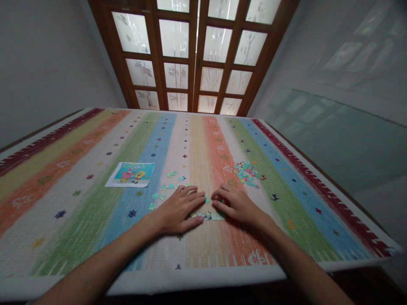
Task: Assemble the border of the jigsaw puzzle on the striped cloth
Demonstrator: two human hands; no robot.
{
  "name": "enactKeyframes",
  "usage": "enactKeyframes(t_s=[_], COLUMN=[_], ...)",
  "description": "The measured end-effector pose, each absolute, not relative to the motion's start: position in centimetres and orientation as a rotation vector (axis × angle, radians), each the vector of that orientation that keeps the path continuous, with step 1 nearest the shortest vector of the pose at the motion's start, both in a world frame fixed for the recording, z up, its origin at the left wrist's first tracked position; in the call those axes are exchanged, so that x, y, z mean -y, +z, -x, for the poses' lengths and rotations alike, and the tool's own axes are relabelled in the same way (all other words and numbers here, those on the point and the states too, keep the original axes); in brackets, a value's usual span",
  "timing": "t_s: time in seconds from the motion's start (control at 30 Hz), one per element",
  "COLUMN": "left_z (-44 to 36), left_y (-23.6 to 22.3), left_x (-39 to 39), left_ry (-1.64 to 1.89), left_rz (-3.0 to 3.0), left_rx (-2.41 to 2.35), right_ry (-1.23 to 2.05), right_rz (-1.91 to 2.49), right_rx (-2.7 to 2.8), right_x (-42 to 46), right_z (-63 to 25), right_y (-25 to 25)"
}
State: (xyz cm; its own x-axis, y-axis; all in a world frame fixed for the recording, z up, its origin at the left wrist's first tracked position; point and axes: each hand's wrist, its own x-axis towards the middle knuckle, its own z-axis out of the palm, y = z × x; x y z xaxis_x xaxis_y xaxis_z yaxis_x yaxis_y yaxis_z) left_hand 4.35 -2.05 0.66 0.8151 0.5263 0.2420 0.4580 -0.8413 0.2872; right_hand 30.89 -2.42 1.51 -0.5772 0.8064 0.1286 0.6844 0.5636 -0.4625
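Note:
A narrow strip of joined jigsaw puzzle pieces (pixel 208 216) lies on the cloth near the table's front edge. My left hand (pixel 181 207) rests over its left part, fingers stretched out and thumb apart, hiding some of it. Opposite it, my right hand (pixel 237 203) is curled, thumb and fingertips close together above the strip's right end. Whatever those fingertips hold, if anything, cannot be made out. One small teal puzzle piece (pixel 207 199) shows between the two hands. Several loose teal pieces (pixel 170 186) lie scattered beyond and left of my left hand.
A heap of mixed puzzle pieces (pixel 246 173) sits beyond my right hand. To the left lies a printed cartoon picture (pixel 132 174). A striped cloth (pixel 85 203) covers the table. Wooden glazed doors (pixel 192 63) stand behind it, with a glass panel (pixel 337 140) at the right.

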Motion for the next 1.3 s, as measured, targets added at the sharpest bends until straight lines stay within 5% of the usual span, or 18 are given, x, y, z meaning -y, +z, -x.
enactKeyframes(t_s=[1.03,1.3], left_z=[0.1,0.1], left_y=[1.5,1.5], left_x=[0.5,0.6], left_ry=[0.613,0.578], left_rz=[-3.007,-2.986], left_rx=[-0.86,-0.837], right_ry=[0.536,1.003], right_rz=[1.244,1.336], right_rx=[2.335,2.048], right_x=[2.4,1.7], right_z=[-29.7,-30.5], right_y=[0.6,0.5])
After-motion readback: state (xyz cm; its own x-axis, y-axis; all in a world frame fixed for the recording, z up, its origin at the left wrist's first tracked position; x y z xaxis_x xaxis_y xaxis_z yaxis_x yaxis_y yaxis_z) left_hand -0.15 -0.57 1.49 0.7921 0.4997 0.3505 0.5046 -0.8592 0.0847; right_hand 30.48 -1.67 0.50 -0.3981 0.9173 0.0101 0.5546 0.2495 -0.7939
